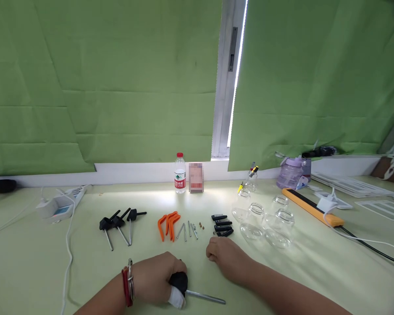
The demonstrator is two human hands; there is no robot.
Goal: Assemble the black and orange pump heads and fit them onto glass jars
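My left hand [159, 278], its thumb wrapped in white, is closed around a black plastic head with a metal rod [206, 297]; the rod sticks out to the right, low over the table. To the right, my right hand [230, 260] rests with curled fingers just below several black spring-fitted pieces [222, 223]; whatever its fingers pinch is hidden. Three more black heads with metal rods [118, 223] lie at left. Between them and the spring pieces are several orange bent handles [170, 224], thin metal pins [185, 231] and small brass-coloured bits [201, 225].
Several clear glass jars [252, 223] stand right of the spring pieces. At the back are a water bottle [180, 175], a blurred pink box [196, 177] and a purple jug [289, 173]. An orange power strip [310, 205] lies right; a white cable [68, 253] runs down the left.
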